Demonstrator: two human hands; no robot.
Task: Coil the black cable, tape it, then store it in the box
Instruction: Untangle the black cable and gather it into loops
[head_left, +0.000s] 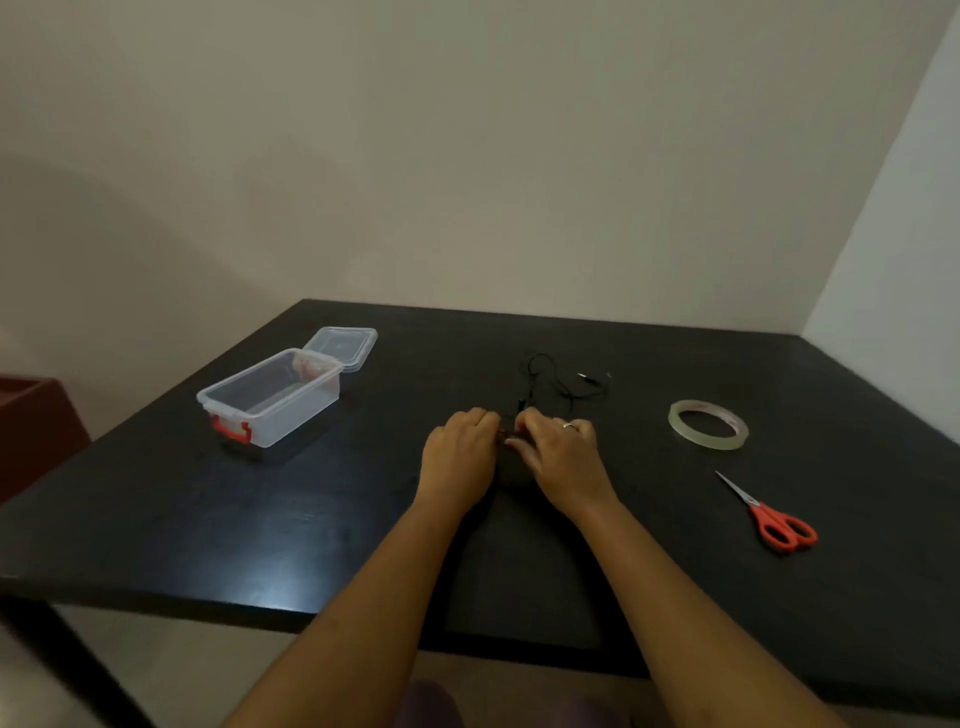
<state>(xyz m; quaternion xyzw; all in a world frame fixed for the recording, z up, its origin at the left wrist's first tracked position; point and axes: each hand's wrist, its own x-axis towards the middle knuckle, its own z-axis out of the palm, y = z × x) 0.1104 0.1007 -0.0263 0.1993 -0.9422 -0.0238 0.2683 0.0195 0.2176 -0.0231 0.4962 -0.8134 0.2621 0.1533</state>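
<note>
A thin black cable (558, 382) lies in loose loops on the black table (208, 519), its plug end pointing right. My left hand (460, 449) and my right hand (558, 449) meet at its near end, fingers curled, both pinching the cable between them. The part inside my fingers is hidden. A clear plastic box (270, 397) with red latches stands open at the left, its lid (342, 345) lying behind it. A roll of clear tape (708, 424) lies flat to the right of my hands.
Orange-handled scissors (774, 519) lie near the right front, blades pointing away. Walls close the table at the back and right. A dark red piece of furniture (31, 426) stands off the table's left side.
</note>
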